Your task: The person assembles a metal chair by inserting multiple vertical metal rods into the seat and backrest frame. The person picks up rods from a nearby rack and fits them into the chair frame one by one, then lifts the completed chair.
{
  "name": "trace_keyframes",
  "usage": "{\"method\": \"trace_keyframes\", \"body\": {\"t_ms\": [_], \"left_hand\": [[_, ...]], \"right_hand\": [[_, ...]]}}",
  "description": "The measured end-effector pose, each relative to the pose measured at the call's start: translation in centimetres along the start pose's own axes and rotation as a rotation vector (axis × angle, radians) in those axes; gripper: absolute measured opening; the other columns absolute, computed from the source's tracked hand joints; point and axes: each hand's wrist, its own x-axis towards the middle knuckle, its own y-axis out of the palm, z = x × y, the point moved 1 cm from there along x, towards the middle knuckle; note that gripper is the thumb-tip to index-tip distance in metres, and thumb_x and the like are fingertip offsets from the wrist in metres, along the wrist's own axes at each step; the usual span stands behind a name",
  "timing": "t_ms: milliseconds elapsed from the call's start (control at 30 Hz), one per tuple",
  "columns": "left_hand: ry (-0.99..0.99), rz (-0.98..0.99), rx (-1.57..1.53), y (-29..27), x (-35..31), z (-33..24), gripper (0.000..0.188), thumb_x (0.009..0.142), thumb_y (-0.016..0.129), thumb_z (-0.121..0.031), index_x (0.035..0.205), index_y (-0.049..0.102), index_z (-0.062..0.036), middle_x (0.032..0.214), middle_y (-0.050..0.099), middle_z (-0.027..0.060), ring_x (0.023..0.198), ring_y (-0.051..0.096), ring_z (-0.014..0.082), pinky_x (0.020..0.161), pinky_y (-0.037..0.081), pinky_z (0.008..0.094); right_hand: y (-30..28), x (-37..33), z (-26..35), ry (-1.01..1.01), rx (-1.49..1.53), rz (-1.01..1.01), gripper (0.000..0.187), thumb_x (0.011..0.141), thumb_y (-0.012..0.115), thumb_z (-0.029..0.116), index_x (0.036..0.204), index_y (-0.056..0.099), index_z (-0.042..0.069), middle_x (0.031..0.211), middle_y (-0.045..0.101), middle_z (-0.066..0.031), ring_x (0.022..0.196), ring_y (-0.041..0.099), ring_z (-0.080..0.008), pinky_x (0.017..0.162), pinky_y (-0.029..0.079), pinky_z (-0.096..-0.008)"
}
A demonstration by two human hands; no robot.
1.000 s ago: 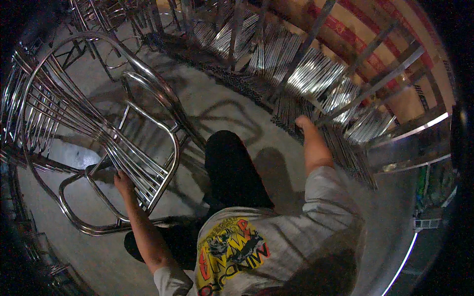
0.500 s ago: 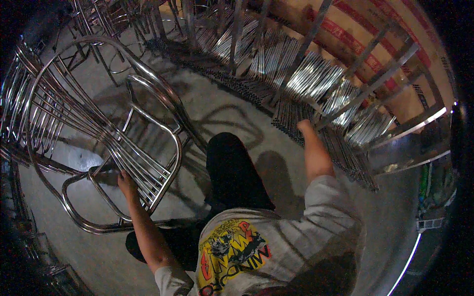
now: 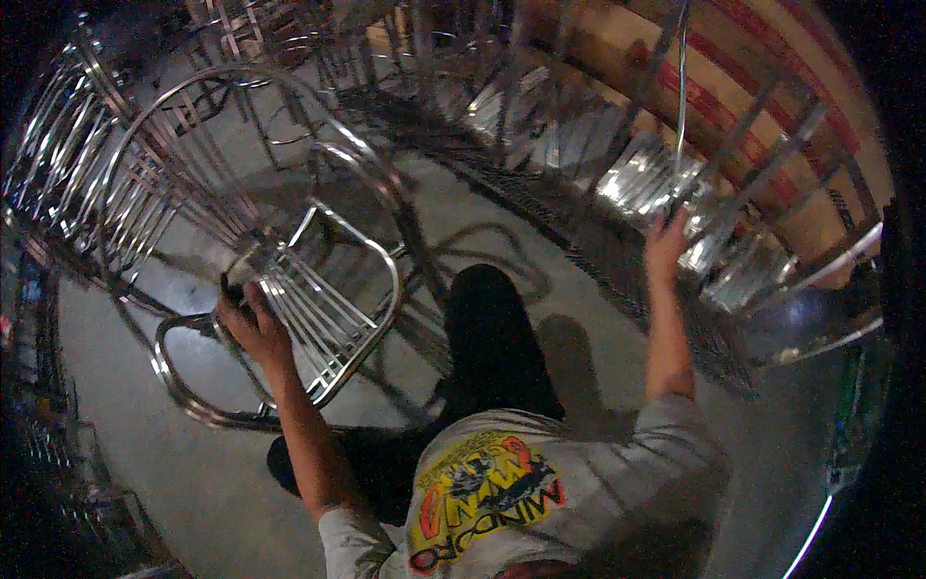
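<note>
A round-backed chair frame (image 3: pixel 391 289) of shiny metal tube stands at the left, with thin bars running along its seat and back. By the side of its seat is my left hand (image 3: pixel 256 323), fingers curled around a small dark object (image 3: pixel 230 287) whose kind I cannot make out. My right hand (image 3: pixel 666 241) is closed on the lower end of a long, thin, shiny metal rod (image 3: pixel 683 87), which rises almost upright. Beneath and behind that hand lie bundles of similar metal rods (image 3: pixel 627 183).
More shiny chair frames (image 3: pixel 58 164) are stacked at the far left. A metal rack (image 3: pixel 772 169) with slanting bars stands at the right, before brown cardboard with red stripes (image 3: pixel 801 58). Dark rod ends (image 3: pixel 502 188) line the concrete floor (image 3: pixel 193 482).
My right hand has come up from the rod pile with a metal rod in it. My left hand has shifted slightly along the chair seat. The view has swung a little left.
</note>
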Motion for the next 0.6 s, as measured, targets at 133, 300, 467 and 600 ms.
{"method": "trace_keyframes", "body": {"t_ms": [133,300,467,600], "left_hand": [[0.374,-0.220,-0.028,-9.4,4.8,-14.8,0.058,0.092,0.059,-0.034,0.131,0.043,0.0058,0.125,0.049,0.0222,0.111,0.050,0.0322,0.096,0.040,0.0423],[0.485,0.008,0.301,-14.6,6.5,-22.1,0.081,0.080,0.072,-0.038,0.136,0.036,0.0077,0.133,0.042,0.0279,0.121,0.044,0.0402,0.103,0.036,0.0451],[-0.094,0.139,-0.242,-13.8,5.6,-17.1,0.048,0.088,0.063,-0.017,0.130,0.045,-0.0005,0.110,0.061,0.0225,0.099,0.061,0.0346,0.087,0.046,0.0382],[-0.014,0.008,-0.325,-13.5,10.1,-12.7,0.027,0.096,0.053,-0.023,0.113,0.055,-0.0021,0.081,0.062,0.0114,0.069,0.058,0.0256,0.065,0.047,0.0349]], "right_hand": [[-5.5,3.3,7.9,-0.230,0.051,0.014,0.043,0.087,0.063,0.023,0.125,0.050,0.007,0.105,0.064,-0.0246,0.091,0.063,-0.0420,0.077,0.049,-0.0505],[-11.2,6.5,16.3,-1.063,0.170,-0.270,0.048,0.078,0.071,0.013,0.122,0.054,0.014,0.104,0.063,-0.0195,0.090,0.062,-0.0375,0.074,0.051,-0.0442],[-15.5,7.0,23.6,-1.373,0.093,-0.449,0.041,0.088,0.060,0.025,0.123,0.054,0.006,0.106,0.062,-0.0162,0.094,0.059,-0.0348,0.076,0.049,-0.0443],[-15.5,0.1,28.2,-0.744,0.471,-0.261,0.023,0.088,0.060,0.014,0.106,0.061,0.000,0.102,0.063,-0.0179,0.092,0.063,-0.0329,0.072,0.051,-0.0422]]}}
